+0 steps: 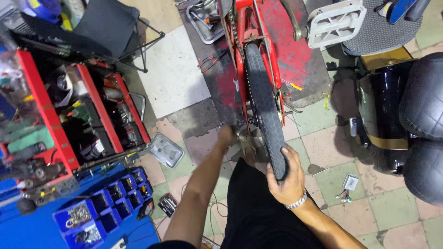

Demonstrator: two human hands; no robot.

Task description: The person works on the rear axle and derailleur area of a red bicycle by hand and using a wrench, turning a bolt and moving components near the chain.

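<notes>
I had my right hand wrapped over the near end of the black tyre, fingers curled round the tread, so that hand was clamped on the wheel. The wheel sat in the red bicycle frame, standing over a dark mat on the tiled floor. My left hand reached low beside the wheel, toward the chain side; it was blurred, and I could not tell whether it was closed on anything.

The risk, as I judged it, was that left hand so near the chain and the cogs: if the tyre turned under my grip, fingers could be pinched. The bicycle could also tip sideways, since I saw only my one hand steadying it. Loose wires and a small metal tray lay on the floor nearby, easy to kick or step on.
</notes>
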